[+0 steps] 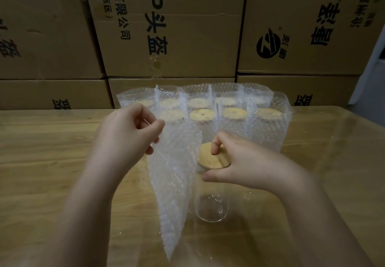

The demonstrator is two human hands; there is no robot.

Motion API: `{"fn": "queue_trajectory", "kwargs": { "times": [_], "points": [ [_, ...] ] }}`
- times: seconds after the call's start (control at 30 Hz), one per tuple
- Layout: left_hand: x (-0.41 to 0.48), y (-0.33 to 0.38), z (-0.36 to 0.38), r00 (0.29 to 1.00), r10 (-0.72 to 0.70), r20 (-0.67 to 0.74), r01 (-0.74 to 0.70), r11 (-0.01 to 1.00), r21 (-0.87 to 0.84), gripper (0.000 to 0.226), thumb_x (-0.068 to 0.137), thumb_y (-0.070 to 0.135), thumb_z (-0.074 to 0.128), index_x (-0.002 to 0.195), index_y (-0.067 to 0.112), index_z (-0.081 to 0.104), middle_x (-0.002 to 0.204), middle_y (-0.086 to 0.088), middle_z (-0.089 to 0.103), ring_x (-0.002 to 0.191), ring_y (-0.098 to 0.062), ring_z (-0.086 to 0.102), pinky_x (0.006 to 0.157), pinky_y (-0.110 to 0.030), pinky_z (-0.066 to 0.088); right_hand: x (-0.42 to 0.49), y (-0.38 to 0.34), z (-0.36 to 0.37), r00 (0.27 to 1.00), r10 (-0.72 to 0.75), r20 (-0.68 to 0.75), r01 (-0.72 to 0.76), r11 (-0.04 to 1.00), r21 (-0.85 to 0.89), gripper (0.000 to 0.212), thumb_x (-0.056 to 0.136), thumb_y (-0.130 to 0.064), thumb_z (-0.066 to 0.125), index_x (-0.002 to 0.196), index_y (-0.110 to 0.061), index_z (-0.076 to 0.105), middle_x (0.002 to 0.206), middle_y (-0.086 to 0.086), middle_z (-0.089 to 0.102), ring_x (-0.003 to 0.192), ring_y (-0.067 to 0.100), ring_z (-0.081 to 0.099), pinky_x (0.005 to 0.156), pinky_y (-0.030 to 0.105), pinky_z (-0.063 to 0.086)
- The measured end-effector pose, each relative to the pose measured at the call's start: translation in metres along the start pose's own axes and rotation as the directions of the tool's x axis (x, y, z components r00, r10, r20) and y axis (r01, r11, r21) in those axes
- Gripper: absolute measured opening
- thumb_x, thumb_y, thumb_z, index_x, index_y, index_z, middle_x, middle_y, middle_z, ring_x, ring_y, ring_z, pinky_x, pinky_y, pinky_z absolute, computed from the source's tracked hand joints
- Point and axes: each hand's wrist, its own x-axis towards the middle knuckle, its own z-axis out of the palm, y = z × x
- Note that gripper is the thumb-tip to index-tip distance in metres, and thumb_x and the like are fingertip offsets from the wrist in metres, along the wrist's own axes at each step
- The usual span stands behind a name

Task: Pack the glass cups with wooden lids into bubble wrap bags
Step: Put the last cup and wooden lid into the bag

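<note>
A clear glass cup with a round wooden lid is held above the table in the middle of the view. My right hand grips it at the top, fingers curled round the lid's rim and one fingertip on the lid. My left hand pinches the top edge of an empty bubble wrap bag, which hangs down limp just left of the cup. Behind them, several lidded cups in bubble wrap bags stand upright in two rows.
The wooden table has a glossy clear cover. Stacked cardboard boxes with printed characters form a wall right behind the packed cups. A white upright edge shows at the far right.
</note>
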Motion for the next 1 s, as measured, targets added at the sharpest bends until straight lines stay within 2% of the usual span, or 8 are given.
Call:
{"fn": "queue_trajectory", "kwargs": {
  "times": [0.3,0.47,0.53,0.6,0.7,0.83,0.9,1.0],
  "points": [
    [0.004,-0.006,0.008,0.996,-0.049,0.074,0.05,0.999,-0.006,0.028,0.088,0.03,0.063,0.069,0.01,0.062,0.052,0.007,0.065,0.041,-0.003,0.057,0.052,-0.028,0.044,0.006,0.011,-0.002,0.994,-0.112,-0.006,0.112,0.994,-0.003,0.04,0.07,-0.066,0.066,0.086,-0.039,0.041,0.092,-0.022,0.046,0.073,-0.004,0.044,0.057,0.019,0.029],
    [0.004,-0.006,0.012,0.996,-0.04,0.084,0.041,0.999,-0.01,0.029,0.088,0.031,0.063,0.068,0.011,0.061,0.053,0.008,0.065,0.043,-0.003,0.058,0.053,-0.028,0.045,0.003,0.024,-0.018,0.973,0.016,-0.231,0.041,0.97,0.241,0.053,0.057,-0.078,0.052,0.087,-0.035,0.048,0.095,-0.021,0.055,0.081,-0.006,0.053,0.063,0.021,0.047],
    [0.004,-0.006,0.014,0.996,-0.037,0.086,0.038,0.999,-0.02,0.029,0.088,0.031,0.063,0.069,0.01,0.061,0.053,0.008,0.065,0.043,-0.003,0.058,0.054,-0.028,0.045,-0.004,0.032,-0.03,0.891,0.121,-0.438,0.072,0.914,0.399,0.051,0.057,-0.078,0.053,0.087,-0.038,0.05,0.099,-0.019,0.058,0.084,0.0,0.059,0.063,0.024,0.049],
    [0.004,-0.005,0.018,0.995,-0.032,0.099,0.035,0.999,-0.028,0.03,0.089,0.032,0.063,0.069,0.01,0.061,0.052,0.008,0.065,0.043,-0.002,0.058,0.053,-0.027,0.044,-0.01,0.035,-0.039,0.726,0.213,-0.654,0.19,0.852,0.489,0.041,0.066,-0.075,0.059,0.087,-0.041,0.05,0.098,-0.016,0.06,0.08,0.0,0.062,0.059,0.021,0.048],
    [0.002,-0.003,0.025,0.991,-0.017,0.134,0.018,1.0,-0.008,0.031,0.09,0.032,0.061,0.068,0.011,0.06,0.051,0.009,0.064,0.041,0.0,0.056,0.05,-0.021,0.041,-0.014,0.033,-0.047,0.538,0.338,-0.772,0.443,0.667,0.6,0.042,0.071,-0.071,0.064,0.091,-0.037,0.05,0.1,-0.007,0.062,0.09,0.008,0.066,0.067,0.027,0.056],
    [0.002,-0.003,0.03,0.988,-0.008,0.153,0.012,1.0,-0.021,0.035,0.092,0.033,0.058,0.066,0.009,0.057,0.047,0.009,0.061,0.04,0.0,0.055,0.052,-0.022,0.04,-0.017,0.027,-0.05,0.685,0.361,-0.632,0.519,0.366,0.772,0.042,0.077,-0.055,0.067,0.1,-0.021,0.057,0.102,0.004,0.067,0.095,0.021,0.07,0.064,0.025,0.057],
    [0.003,-0.004,0.029,0.987,-0.014,0.163,0.025,0.998,-0.065,0.035,0.093,0.032,0.055,0.068,0.007,0.058,0.046,0.009,0.059,0.039,0.0,0.053,0.052,-0.024,0.04,-0.017,0.023,-0.048,0.745,0.321,-0.585,0.471,0.367,0.802,0.045,0.075,-0.054,0.066,0.1,-0.018,0.059,0.1,0.005,0.068,0.092,0.021,0.071,0.062,0.024,0.056],
    [0.008,-0.008,0.026,0.98,-0.085,0.179,0.117,0.977,-0.177,0.036,0.094,0.027,0.053,0.07,0.002,0.057,0.042,0.008,0.052,0.036,-0.003,0.046,0.043,-0.017,0.036,-0.014,0.017,-0.045,0.766,0.28,-0.579,0.408,0.485,0.774,0.044,0.072,-0.056,0.067,0.092,-0.018,0.058,0.088,-0.002,0.067,0.093,0.023,0.069,0.067,0.032,0.06]
  ]
}}
